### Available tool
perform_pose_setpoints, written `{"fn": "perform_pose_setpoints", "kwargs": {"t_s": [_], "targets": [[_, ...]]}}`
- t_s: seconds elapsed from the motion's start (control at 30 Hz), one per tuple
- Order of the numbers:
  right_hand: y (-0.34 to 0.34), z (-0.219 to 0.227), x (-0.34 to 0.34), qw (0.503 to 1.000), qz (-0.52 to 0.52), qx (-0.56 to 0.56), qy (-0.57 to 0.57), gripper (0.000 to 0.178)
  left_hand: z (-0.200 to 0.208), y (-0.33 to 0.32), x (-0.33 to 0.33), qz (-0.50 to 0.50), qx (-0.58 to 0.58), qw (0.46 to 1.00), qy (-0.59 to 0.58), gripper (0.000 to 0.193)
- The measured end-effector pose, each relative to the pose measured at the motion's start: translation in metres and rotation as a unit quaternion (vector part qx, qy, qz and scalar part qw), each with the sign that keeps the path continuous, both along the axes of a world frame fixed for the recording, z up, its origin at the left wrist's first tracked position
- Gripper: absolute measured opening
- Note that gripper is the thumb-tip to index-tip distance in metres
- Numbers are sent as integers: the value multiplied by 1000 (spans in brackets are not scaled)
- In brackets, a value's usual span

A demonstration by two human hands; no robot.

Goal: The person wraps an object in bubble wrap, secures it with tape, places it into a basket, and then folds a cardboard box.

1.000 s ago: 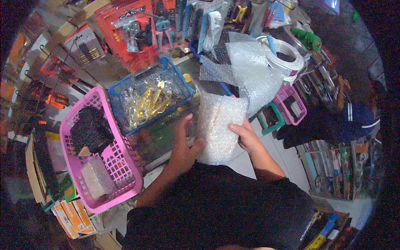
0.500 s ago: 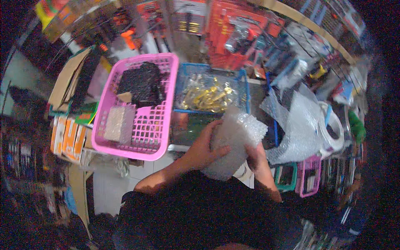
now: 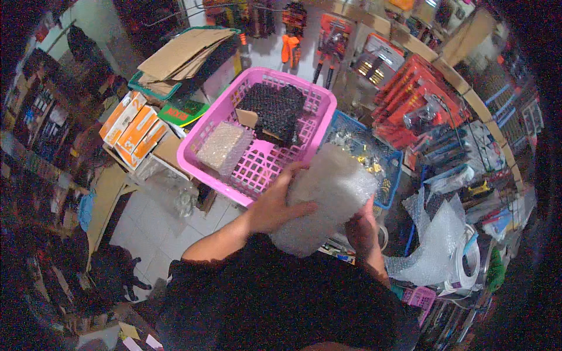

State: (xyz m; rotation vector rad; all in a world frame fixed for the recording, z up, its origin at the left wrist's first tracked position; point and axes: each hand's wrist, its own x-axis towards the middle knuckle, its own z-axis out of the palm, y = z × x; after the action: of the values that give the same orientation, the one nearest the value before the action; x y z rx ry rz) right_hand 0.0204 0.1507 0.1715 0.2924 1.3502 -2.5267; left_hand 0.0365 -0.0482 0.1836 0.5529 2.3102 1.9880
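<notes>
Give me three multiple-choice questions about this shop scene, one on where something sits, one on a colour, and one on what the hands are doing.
1. Where does the smaller bubble-wrapped parcel lie?
A. in the pink basket
B. on the floor tiles
C. on the orange boxes

2. What colour is the basket holding the gold-coloured parts?
A. green
B. blue
C. white

3. What are the two hands doing?
A. resting empty
B. lifting the pink basket
C. holding a bubble-wrap bundle

Answers: 1 A, it rests inside the pink basket, beside a black item. 2 B, its rim is blue. 3 C, the left hand and right hand grip the bubble-wrap bundle from either side.
</notes>
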Motion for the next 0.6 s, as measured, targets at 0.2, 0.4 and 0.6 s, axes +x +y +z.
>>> {"fn": "perform_pose_setpoints", "kwargs": {"t_s": [0.2, 0.4, 0.6], "targets": [[0, -38, 15, 985, 33, 41, 165, 73, 6, -13, 7, 19, -64, 997, 45, 83], [-28, -33, 9, 988, 19, -11, 156, 70, -3, -48, -5, -34, 82, 995, -51, 89], [-59, -29, -3, 990, 43, -97, 94, 72, 1, -86, -15, -105, 78, 991, -37, 95]]}}
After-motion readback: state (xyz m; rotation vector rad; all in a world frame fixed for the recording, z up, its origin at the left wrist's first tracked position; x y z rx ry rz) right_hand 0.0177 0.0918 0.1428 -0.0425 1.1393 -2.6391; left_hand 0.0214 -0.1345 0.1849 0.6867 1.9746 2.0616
